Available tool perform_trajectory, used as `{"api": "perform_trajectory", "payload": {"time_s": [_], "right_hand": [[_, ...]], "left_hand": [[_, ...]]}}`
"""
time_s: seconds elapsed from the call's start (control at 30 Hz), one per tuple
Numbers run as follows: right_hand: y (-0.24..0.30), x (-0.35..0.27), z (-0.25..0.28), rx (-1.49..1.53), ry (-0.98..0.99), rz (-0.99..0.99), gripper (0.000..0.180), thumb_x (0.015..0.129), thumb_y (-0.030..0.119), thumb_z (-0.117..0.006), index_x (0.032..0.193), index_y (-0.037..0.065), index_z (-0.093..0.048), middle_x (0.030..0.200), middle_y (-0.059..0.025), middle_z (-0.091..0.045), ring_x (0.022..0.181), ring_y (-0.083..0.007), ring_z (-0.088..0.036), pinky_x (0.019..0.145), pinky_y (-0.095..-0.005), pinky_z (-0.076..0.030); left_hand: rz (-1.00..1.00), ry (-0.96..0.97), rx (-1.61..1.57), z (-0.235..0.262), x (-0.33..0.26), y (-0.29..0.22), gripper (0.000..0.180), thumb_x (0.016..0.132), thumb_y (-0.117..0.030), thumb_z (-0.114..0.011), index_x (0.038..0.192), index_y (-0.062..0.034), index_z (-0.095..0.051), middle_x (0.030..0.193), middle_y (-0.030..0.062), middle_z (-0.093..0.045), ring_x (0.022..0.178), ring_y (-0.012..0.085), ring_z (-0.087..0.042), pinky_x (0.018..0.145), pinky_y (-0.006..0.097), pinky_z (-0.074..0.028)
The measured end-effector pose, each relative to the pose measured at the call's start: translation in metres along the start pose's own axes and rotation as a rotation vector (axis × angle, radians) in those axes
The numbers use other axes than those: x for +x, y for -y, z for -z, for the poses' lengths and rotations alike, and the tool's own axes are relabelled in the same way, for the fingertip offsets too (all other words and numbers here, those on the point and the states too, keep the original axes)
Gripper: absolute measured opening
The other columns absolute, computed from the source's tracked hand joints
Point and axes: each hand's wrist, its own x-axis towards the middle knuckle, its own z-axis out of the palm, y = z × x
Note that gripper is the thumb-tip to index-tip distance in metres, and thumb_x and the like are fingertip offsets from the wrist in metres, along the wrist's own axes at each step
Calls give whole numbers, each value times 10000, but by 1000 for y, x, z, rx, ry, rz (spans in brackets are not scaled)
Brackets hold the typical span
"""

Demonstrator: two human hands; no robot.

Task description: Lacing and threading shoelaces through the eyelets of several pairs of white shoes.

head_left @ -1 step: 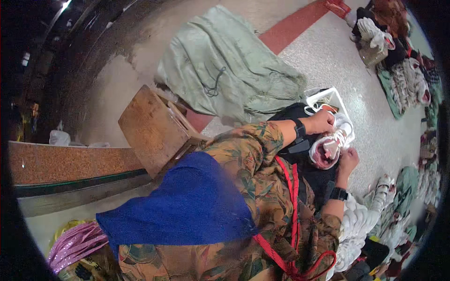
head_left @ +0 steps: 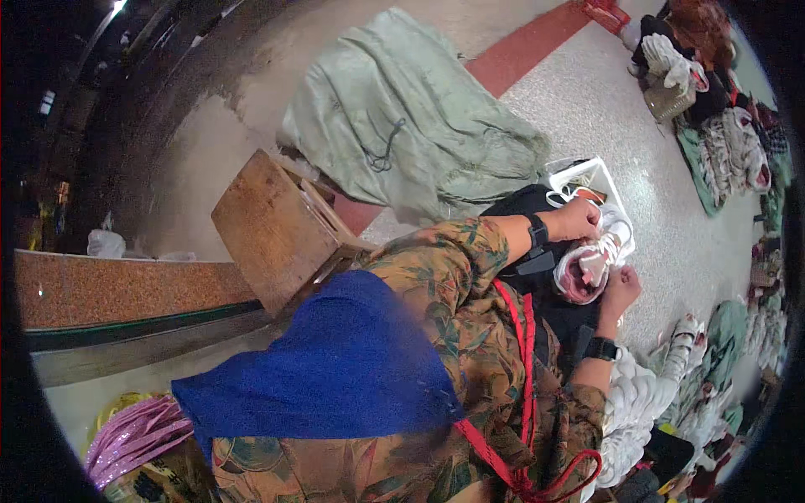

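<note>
A white lace-up shoe (head_left: 619,225) with a pinkish lining rests at my lap, its opening toward me. White laces (head_left: 605,246) cross its front. Over the shoe's left side my left hand (head_left: 577,220) is closed, fingers pinched on a white shoelace, and a loop shows beside the knuckles. My right hand (head_left: 621,289) is also closed, at the right side of the shoe opening; what its fingers hold is hidden. Just beyond the shoe is a white plastic bin (head_left: 605,173) with small items inside, including something orange.
A pale green cloth sheet (head_left: 402,117) lies on the floor ahead. To the left is a wooden stool (head_left: 268,230) by a low speckled ledge (head_left: 126,293). White shoes (head_left: 625,411) pile up at my right, with more shoes (head_left: 734,147) farther off. Pink strips (head_left: 138,436) lie lower left.
</note>
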Motion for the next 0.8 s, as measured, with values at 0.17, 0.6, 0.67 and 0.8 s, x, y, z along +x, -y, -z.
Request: {"api": "perform_trajectory", "payload": {"time_s": [0.17,0.6,0.67,0.8], "right_hand": [[19,-11,-9,-596,46,269,214,816,214,-570,773,5,-578,711,-191,-577,649,-388,-535,591,-443,-414],[-3,-18,-10,-272,-94,189,185,779,77,-529,935,13,-606,836,-179,-579,792,-370,-557,703,-431,-447],[3,-19,-13,-185,-106,105,132,773,82,-545,870,22,-612,804,-176,-575,780,-362,-559,704,-425,-445],[11,-20,-13,-294,-162,57,100,751,77,-577,828,21,-606,794,-173,-575,761,-357,-559,700,-420,-447]], "left_hand": [[-333,-124,229,9,7,21,119,637,-72,-675,646,21,-601,581,82,-589,525,137,-579,493,284,-463],[234,69,-194,3,-5,-14,114,771,-62,-648,872,-21,-616,756,22,-622,643,75,-568,590,212,-464],[249,38,-193,4,-6,-10,107,777,-53,-640,877,-22,-615,763,21,-624,648,76,-569,595,209,-467],[249,35,-246,0,-7,-11,110,771,-39,-638,876,-17,-617,768,24,-627,650,77,-567,605,210,-470]]}}
